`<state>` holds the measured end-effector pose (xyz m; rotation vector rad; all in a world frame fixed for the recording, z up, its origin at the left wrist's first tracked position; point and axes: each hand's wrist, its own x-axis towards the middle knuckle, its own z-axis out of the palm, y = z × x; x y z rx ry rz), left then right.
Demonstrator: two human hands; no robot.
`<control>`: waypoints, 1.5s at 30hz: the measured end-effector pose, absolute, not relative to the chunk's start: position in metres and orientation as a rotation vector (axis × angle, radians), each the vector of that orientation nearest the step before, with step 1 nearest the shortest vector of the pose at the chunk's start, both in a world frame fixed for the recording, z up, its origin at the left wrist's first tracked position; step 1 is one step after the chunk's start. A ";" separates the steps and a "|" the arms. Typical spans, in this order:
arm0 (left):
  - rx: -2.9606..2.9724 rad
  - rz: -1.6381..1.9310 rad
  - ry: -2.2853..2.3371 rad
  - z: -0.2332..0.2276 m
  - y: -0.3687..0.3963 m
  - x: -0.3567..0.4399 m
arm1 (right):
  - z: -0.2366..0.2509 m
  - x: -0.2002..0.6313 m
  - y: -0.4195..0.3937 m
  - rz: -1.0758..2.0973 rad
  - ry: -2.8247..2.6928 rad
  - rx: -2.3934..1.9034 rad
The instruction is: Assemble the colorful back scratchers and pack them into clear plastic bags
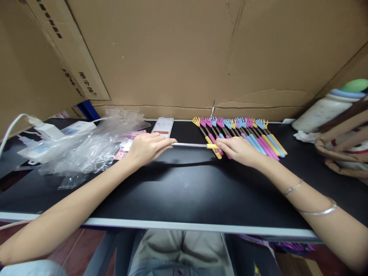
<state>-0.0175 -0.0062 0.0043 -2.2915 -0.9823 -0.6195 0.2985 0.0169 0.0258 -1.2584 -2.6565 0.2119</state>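
Between my two hands, a back scratcher with a silver metal rod (189, 145) and a yellow grip is stretched level above the black tabletop. My left hand (149, 147) is closed around its left end and hides that end. My right hand (237, 149) grips the yellow handle (212, 146) at the other end. Just behind my right hand lies a row of several back scratchers (256, 143) with hand-shaped heads in yellow, pink and blue, their heads toward the cardboard wall.
Clear plastic bags (94, 149) and a white power strip (77, 127) with a plug lie at the left. A phone (162, 127) showing a timer lies behind my left hand. At the right are a tilted white bottle (322, 111) and a brown bag (330, 143). Cardboard (172, 57) walls the back.
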 end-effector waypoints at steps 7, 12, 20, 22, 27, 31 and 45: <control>-2.505 -0.674 -1.249 0.000 -0.006 -0.014 | 0.025 0.296 0.015 -0.149 -2.617 -1.302; -2.774 -0.615 -1.522 0.004 -0.005 -0.013 | 0.026 0.292 0.009 -0.317 -2.552 -1.263; -3.173 -0.567 -1.536 0.005 0.000 -0.016 | 0.022 0.293 0.008 -0.413 -2.592 -1.102; -3.100 -0.576 -1.539 0.004 -0.001 -0.016 | 0.023 0.293 0.008 -0.395 -2.595 -1.109; -2.838 -0.628 -1.492 0.000 -0.002 -0.016 | 0.025 0.291 0.006 -0.348 -2.569 -1.168; -2.654 -0.692 -1.390 -0.003 -0.002 -0.017 | 0.023 0.290 0.006 -0.335 -2.557 -1.212; -2.271 -0.728 -0.947 0.000 -0.005 -0.019 | 0.025 0.291 0.008 0.246 -2.645 -1.197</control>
